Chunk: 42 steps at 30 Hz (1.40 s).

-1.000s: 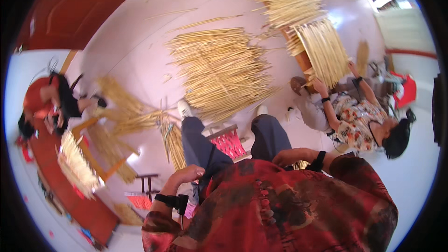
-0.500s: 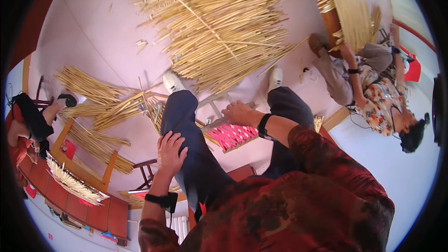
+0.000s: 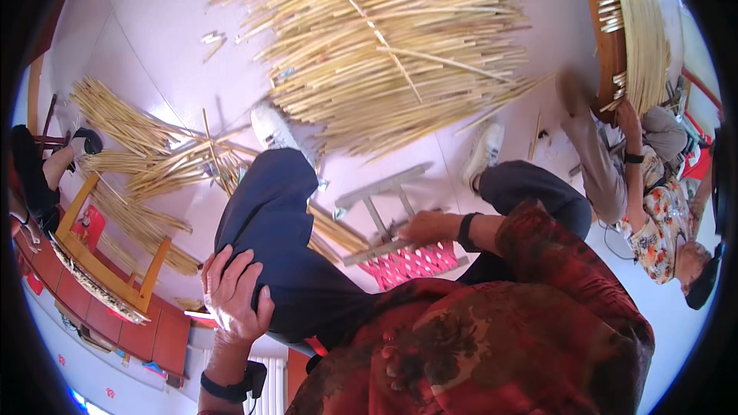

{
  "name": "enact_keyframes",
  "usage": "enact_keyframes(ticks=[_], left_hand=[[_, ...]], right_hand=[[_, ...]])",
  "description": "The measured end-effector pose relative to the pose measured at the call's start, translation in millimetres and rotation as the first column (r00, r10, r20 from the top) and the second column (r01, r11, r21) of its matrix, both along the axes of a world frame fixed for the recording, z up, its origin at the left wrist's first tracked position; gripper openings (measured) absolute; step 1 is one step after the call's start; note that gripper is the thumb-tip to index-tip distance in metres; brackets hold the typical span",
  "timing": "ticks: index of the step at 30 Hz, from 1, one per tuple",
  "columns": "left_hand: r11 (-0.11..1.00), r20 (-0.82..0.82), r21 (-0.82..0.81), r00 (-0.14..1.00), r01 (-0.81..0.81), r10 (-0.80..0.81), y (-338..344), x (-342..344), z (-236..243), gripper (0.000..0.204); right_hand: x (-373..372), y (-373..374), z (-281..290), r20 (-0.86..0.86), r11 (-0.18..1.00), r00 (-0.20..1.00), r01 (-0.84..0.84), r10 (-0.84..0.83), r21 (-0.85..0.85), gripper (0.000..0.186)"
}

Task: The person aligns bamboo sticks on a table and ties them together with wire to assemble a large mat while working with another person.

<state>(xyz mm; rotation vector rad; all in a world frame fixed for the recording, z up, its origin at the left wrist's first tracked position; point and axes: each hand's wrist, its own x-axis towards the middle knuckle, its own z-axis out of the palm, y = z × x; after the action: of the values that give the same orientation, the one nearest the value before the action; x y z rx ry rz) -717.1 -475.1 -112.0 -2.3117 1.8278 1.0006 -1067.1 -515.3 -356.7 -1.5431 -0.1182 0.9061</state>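
Observation:
My left hand (image 3: 234, 292) lies beside my left thigh, fingers stretched and apart, holding nothing. Between my legs is a small stool (image 3: 384, 178) with a grey frame and a pink woven seat (image 3: 411, 265), tipped so that its legs point away from me. My right hand (image 3: 430, 227) is closed on the frame at the seat's edge; its fingertips are partly hidden. Beyond my feet, a wide layer of straw-coloured stalks (image 3: 384, 54) covers the floor, with a few single stalks lying across it.
Loose bundles of stalks (image 3: 138, 131) lie on the floor at left, near a wooden frame (image 3: 73, 223) and another person's leg. At right a person in a flowered shirt (image 3: 665, 204) sits by a wooden bench (image 3: 603, 31) bearing pale stalks. A red-brown table (image 3: 100, 323) stands lower left.
My view has shifted, and my knees are farther apart. My right hand has closed round the stool's frame, and more of its legs show. My left hand has slid toward the thigh's outer side.

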Motion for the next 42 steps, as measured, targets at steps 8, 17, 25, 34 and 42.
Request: enact_keyframes(ticks=[8,17,25,34,42], left_hand=[[0.951,0.141,-0.308,0.989,0.003,0.043,23,-37,-14,0.027],[0.822,0.359,-0.562,0.923,0.097,0.137,63,-83,-32,0.025],[0.835,0.285,-0.546,0.952,0.064,0.113,62,-62,-40,0.016],[0.834,-0.496,-0.297,0.821,-0.465,0.281,35,4,-71,0.032],[0.887,-0.31,-0.352,0.932,-0.297,0.189,49,4,-89,0.028]], right_hand=[[-7,0,-10,0.336,0.999,0.941,-0.027,0.04,-0.045,0.029],[-3,-12,-14,0.425,0.976,0.904,0.05,0.045,-0.21,0.034],[55,-135,106,0.696,0.694,0.712,0.545,-0.088,-0.47,0.05],[-24,-192,152,0.166,0.6,0.668,0.731,-0.725,-0.325,0.048],[-81,-258,107,0.024,0.38,0.383,0.905,-0.924,0.193,0.037]])
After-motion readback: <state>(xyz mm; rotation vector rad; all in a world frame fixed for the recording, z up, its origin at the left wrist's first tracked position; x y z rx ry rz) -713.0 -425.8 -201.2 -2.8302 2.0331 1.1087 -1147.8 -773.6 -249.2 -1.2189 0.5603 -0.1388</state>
